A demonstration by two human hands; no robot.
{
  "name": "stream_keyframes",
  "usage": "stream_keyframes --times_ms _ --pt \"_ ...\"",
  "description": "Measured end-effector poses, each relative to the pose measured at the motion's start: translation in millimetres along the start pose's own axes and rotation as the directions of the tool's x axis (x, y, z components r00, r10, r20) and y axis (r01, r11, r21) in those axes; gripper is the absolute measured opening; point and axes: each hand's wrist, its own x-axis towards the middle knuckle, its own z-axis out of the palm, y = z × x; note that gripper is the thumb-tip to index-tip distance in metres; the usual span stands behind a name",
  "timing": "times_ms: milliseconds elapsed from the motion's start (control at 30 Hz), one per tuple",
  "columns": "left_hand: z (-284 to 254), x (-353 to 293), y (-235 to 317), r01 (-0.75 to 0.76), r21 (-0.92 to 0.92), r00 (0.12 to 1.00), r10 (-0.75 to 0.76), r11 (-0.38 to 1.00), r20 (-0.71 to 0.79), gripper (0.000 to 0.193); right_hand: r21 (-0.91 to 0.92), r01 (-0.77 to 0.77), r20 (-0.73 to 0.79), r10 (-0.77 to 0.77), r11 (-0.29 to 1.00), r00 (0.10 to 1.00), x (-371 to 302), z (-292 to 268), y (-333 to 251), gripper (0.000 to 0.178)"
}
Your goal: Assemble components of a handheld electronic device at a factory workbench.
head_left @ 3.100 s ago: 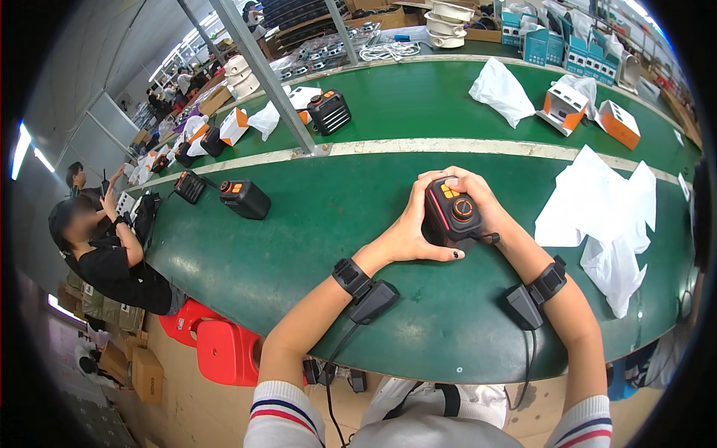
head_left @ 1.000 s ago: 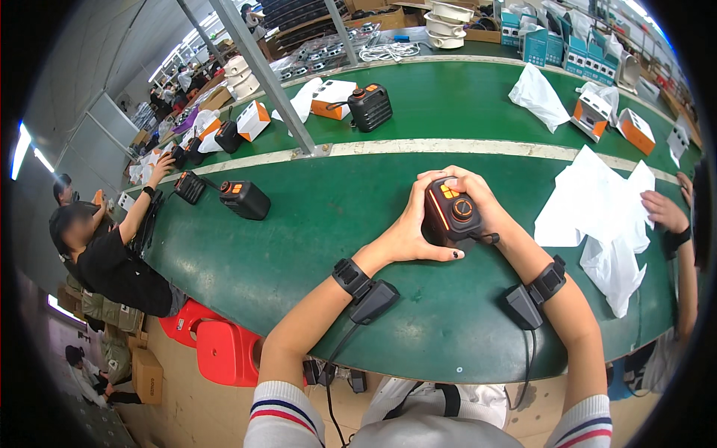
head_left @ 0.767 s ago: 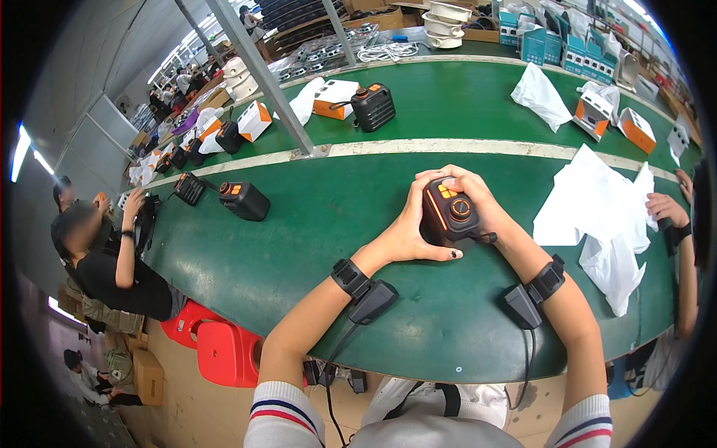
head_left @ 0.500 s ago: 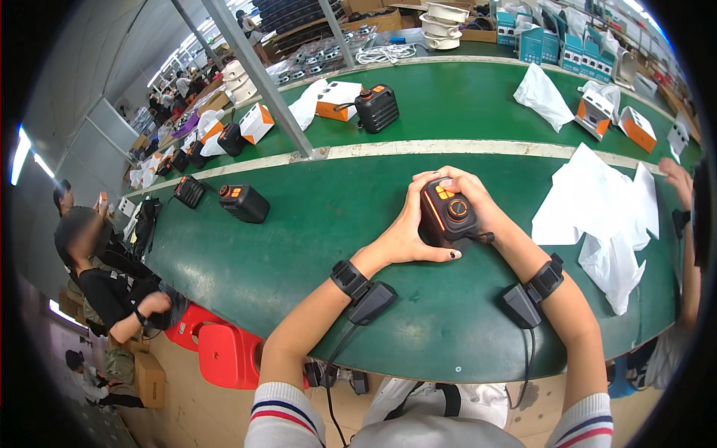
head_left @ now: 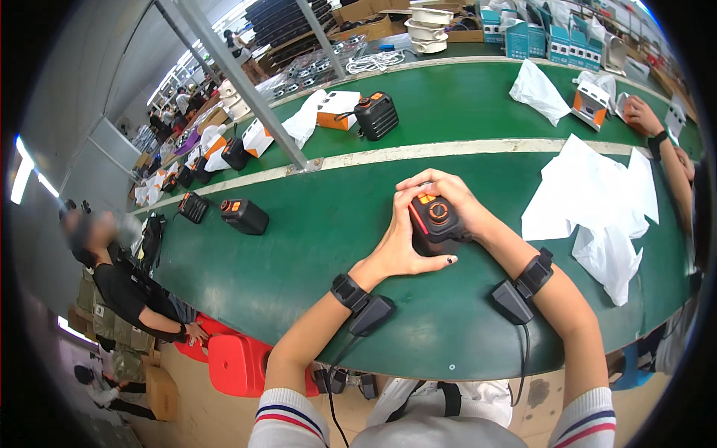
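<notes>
Between my two hands is a black, boxy device [head_left: 438, 230], which looks like a small portable speaker. Its top has orange buttons, an orange-ringed dial and a red glowing strip. My left hand [head_left: 397, 243] wraps its left side, thumb along the near side. From the right and far side my right hand [head_left: 457, 196] grips it, fingers bent over the top by the buttons; the fingertips are partly hidden. Two similar black devices, one larger [head_left: 245, 216] and one smaller [head_left: 193, 207], stand on the green table [head_left: 321, 216] to my left.
White wrapping sheets [head_left: 579, 198] lie to my right. Beyond a pale divider strip [head_left: 418, 153], another black device [head_left: 376, 116] stands beside a white-and-orange box [head_left: 337, 110]. A metal post [head_left: 246, 89] rises at the left. A co-worker's hand [head_left: 641, 113] reaches in at far right.
My hands and the device have shifted slightly left in the picture. Its lit strip went from orange to red. The co-worker's hand at right now reaches onto the far table; the person at left has moved.
</notes>
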Motion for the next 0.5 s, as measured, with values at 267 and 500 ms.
stream_keyframes --times_ms 267,500 --pt "-14.8 -38.1 22.7 0.169 0.177 0.977 -0.142 0.97 -0.157 0.106 -0.049 -0.073 0.221 0.082 0.996 0.972 13.4 25.8 20.1 0.032" --pt "-71.5 -93.9 40.0 0.414 0.122 0.856 -0.34 0.902 -0.39 0.101 0.025 -0.281 0.107 0.277 0.959 0.955 26.7 28.4 40.8 0.048"
